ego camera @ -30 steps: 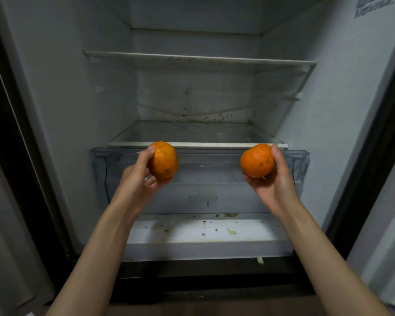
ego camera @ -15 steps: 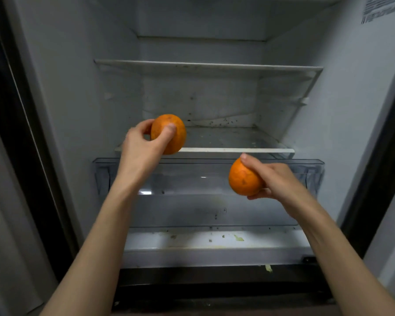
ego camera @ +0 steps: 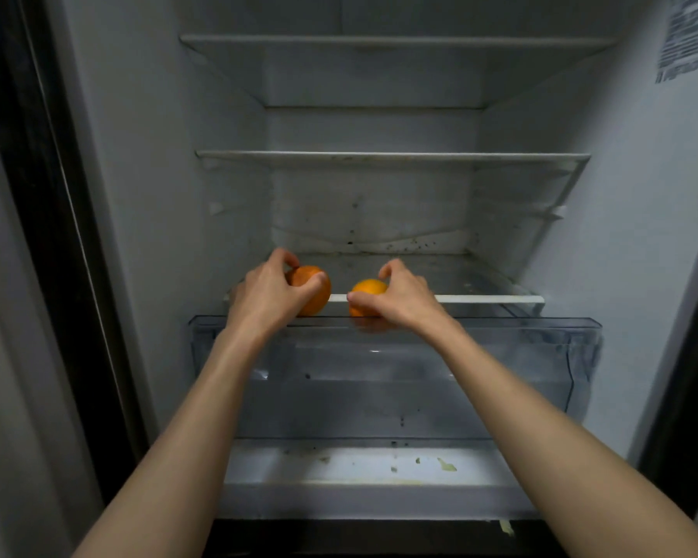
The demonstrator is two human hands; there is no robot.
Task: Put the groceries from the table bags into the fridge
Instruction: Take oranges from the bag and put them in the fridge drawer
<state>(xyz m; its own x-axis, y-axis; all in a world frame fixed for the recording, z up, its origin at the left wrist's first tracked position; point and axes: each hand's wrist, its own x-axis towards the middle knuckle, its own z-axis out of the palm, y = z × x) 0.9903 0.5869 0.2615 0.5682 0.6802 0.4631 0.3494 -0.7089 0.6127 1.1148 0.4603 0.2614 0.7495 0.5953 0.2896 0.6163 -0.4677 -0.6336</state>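
Observation:
The fridge stands open in front of me. My left hand grips an orange from above, at the left front edge of the lowest glass shelf. My right hand grips a second orange just to the right of it, at the same front edge. Both oranges sit over the shelf's white front strip, above the clear drawer. My fingers cover the near side of each fruit, so contact with the shelf is unclear.
Two more shelves hang above, bare. The fridge floor under the drawer carries scraps of debris. A dark door frame runs down the left; a label is stuck on the right wall.
Both hands have moved up and forward from in front of the drawer to the lowest shelf's front edge, carrying the oranges closer together. The camera has come nearer the fridge.

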